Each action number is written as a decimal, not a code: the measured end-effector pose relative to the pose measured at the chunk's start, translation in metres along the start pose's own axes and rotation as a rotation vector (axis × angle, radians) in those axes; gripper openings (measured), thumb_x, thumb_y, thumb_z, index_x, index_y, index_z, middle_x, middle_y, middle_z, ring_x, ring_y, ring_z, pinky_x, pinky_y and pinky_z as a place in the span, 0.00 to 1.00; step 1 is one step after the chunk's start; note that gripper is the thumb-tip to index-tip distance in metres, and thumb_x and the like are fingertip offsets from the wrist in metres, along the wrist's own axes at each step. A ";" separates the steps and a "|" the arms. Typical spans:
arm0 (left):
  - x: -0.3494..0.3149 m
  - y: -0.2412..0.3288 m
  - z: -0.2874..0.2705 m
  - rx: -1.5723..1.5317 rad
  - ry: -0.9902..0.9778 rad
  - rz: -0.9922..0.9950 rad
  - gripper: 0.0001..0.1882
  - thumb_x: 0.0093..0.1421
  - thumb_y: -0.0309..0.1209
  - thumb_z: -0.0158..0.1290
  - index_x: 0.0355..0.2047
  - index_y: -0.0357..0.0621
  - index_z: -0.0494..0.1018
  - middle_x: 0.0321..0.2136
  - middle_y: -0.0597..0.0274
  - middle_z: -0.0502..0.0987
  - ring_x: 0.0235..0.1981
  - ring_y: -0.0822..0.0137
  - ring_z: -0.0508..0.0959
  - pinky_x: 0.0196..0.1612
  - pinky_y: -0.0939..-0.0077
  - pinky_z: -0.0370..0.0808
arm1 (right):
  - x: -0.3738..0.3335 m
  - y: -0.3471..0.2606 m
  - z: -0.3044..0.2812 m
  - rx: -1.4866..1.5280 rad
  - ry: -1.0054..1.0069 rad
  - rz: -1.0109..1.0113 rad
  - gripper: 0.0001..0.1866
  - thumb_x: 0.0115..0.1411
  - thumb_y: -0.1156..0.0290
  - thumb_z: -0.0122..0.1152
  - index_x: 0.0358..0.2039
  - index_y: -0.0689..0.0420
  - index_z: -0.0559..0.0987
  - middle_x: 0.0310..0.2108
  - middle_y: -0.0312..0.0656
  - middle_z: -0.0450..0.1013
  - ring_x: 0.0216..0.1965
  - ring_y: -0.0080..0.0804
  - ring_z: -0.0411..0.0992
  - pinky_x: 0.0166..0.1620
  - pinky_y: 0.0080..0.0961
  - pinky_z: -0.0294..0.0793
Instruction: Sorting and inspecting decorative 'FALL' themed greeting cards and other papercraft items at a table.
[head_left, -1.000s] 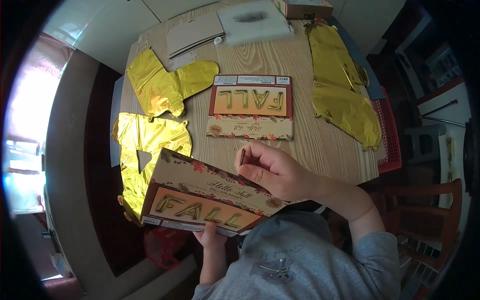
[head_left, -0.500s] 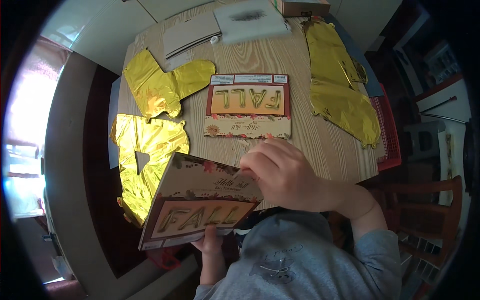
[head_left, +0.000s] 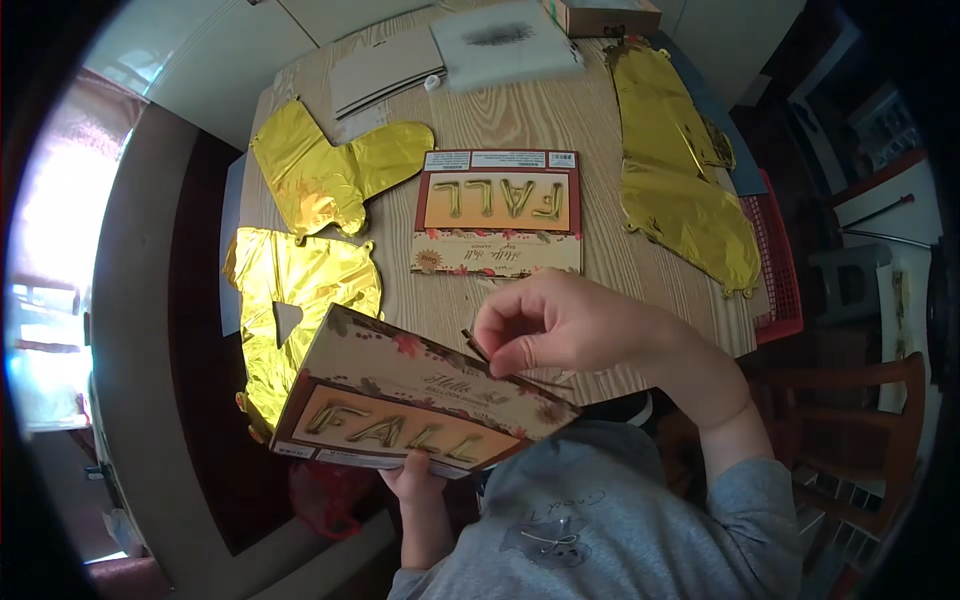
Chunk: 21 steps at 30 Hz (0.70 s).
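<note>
My left hand (head_left: 415, 478) grips a flat cardboard balloon box (head_left: 390, 425) by its lower edge, thumb on the printed front. The box is tilted in front of my chest and shows gold balloon letters and autumn leaves. At its upper edge my right hand (head_left: 545, 325) is closed, thumb and forefinger pinching a small raised flap (head_left: 476, 346) of the box. Just beyond, a similar box (head_left: 498, 205) lies flat on the table, its print upside down to me. Left of it are a bent gold foil balloon (head_left: 335, 165) and another with a triangular hole (head_left: 305, 290), partly covered by my box.
A long gold foil balloon (head_left: 675, 160) lies along the right side of the wood-grain table (head_left: 480, 115). At the far edge are grey card sheets (head_left: 385, 70), a translucent bag (head_left: 510, 45) and a cardboard box (head_left: 605, 18). A red basket (head_left: 778, 260) and wooden chair (head_left: 850, 440) stand at right.
The held box has turned flatter, its right end swinging out to the right. My right hand's fingers have shifted along its upper edge, and a small flap there now stands up.
</note>
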<state>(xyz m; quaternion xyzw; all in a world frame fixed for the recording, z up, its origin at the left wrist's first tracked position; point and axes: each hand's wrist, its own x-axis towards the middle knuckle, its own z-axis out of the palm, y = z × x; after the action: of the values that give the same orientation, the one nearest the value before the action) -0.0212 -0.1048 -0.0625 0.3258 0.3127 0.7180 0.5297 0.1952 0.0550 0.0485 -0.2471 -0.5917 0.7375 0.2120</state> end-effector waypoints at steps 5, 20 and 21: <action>0.004 -0.002 0.004 -0.128 0.065 -0.237 0.34 0.49 0.28 0.57 0.54 0.34 0.54 0.49 0.50 0.65 0.47 0.56 0.70 0.49 0.60 0.69 | 0.013 0.023 0.002 0.399 -0.388 0.032 0.07 0.52 0.73 0.61 0.26 0.61 0.71 0.24 0.30 0.68 0.28 0.14 0.64 0.33 0.15 0.64; -0.018 -0.013 0.022 0.570 0.172 0.351 0.31 0.54 0.18 0.45 0.57 0.34 0.46 0.53 0.48 0.58 0.53 0.56 0.62 0.54 0.61 0.61 | 0.020 0.034 0.029 -0.977 0.738 -0.669 0.12 0.41 0.83 0.57 0.27 0.58 0.67 0.23 0.42 0.66 0.26 0.41 0.68 0.28 0.32 0.68; -0.018 -0.013 0.018 0.568 0.171 0.338 0.31 0.53 0.18 0.45 0.56 0.33 0.47 0.53 0.48 0.59 0.52 0.56 0.64 0.54 0.61 0.62 | 0.018 0.032 0.027 -0.929 0.674 -0.622 0.11 0.42 0.82 0.56 0.28 0.59 0.67 0.23 0.43 0.66 0.26 0.40 0.69 0.29 0.31 0.68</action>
<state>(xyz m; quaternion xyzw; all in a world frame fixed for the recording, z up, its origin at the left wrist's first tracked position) 0.0050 -0.1170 -0.0646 0.4461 0.4853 0.7045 0.2630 0.1632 0.0383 0.0197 -0.3480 -0.7939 0.1914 0.4605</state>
